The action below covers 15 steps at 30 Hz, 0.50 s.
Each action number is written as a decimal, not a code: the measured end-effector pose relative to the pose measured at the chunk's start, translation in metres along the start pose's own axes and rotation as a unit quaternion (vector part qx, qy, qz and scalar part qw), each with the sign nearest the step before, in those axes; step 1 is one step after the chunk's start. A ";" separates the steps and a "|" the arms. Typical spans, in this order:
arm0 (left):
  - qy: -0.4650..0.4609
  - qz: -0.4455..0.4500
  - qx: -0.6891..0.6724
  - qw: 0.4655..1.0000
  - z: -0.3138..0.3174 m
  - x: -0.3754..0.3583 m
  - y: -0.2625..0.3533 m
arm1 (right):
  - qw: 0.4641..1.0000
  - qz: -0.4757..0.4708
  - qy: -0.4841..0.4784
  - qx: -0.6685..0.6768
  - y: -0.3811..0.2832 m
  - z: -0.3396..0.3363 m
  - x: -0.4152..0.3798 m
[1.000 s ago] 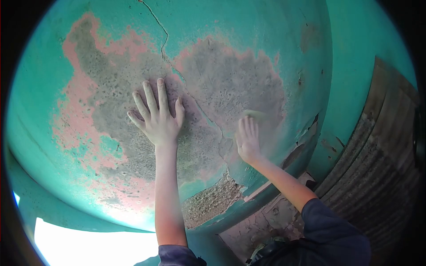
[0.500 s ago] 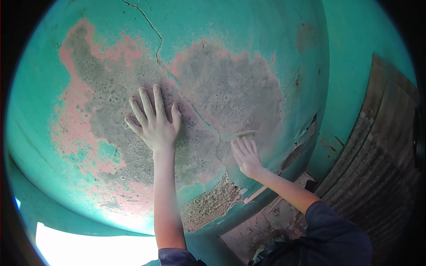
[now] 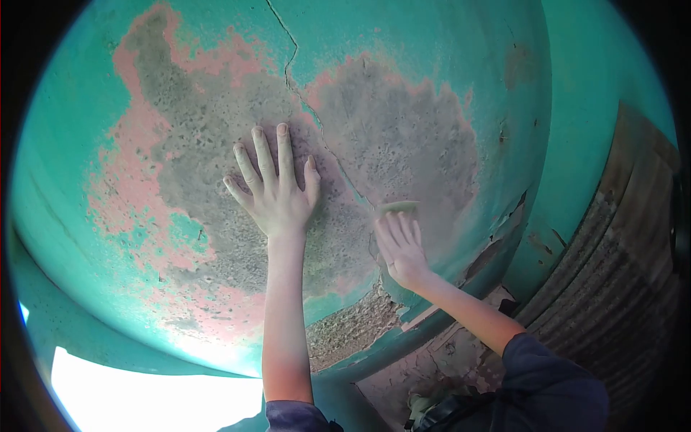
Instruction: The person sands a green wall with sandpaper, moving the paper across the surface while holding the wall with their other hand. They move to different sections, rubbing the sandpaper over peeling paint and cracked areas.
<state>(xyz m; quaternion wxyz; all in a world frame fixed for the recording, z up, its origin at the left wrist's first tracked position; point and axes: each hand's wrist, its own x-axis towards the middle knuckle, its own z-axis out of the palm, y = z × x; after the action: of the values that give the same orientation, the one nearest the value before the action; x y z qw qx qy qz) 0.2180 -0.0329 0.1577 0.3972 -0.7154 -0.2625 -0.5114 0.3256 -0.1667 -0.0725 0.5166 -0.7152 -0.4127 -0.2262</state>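
My left hand [image 3: 277, 201] lies flat with fingers spread against a curved, green-painted wall [image 3: 432, 43]. Under it is a worn grey patch [image 3: 216, 180] edged in pink, where the paint is gone. To the right, my right hand [image 3: 403, 252] presses a thin, pale green piece of sandpaper [image 3: 398, 207] against the wall; only its upper edge shows beyond the fingertips. A long crack [image 3: 327, 147] runs down the wall between the hands. Grey dust coats both hands and forearms.
Below the hands, a broken strip of rough plaster [image 3: 353, 327] lies exposed along the wall's lower edge. Corrugated sheeting [image 3: 612, 237] stands at the right. Bright light comes through an opening [image 3: 151, 392] at lower left.
The view has shifted, so the wall appears farther right and slightly higher. My left hand keeps its place on the wall. My right hand has slid slightly left across it, and the sandpaper's edge sits more level.
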 end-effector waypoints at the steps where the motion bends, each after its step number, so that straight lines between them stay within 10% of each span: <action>1: -0.008 0.002 -0.006 1.000 -0.002 0.000 0.000 | 0.988 -0.113 -0.091 -0.061 -0.005 -0.007 -0.001; 2: -0.008 0.000 -0.002 1.000 -0.001 0.000 0.000 | 0.950 -0.226 -0.178 -0.121 -0.009 -0.011 0.000; 5: -0.023 -0.004 -0.013 1.000 -0.002 -0.001 -0.001 | 0.993 -0.069 -0.079 -0.049 -0.027 -0.003 0.004; 15: -0.140 -0.118 -0.088 0.979 -0.021 -0.089 -0.022 | 0.974 -0.185 -0.070 -0.112 -0.092 0.001 0.065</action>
<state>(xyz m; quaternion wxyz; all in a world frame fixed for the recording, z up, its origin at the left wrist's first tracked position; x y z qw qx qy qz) 0.1593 -0.0359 0.0838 0.2293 -0.7761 -0.3519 -0.4704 0.2863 -0.1308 0.0266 0.3528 -0.6937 -0.5449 -0.3121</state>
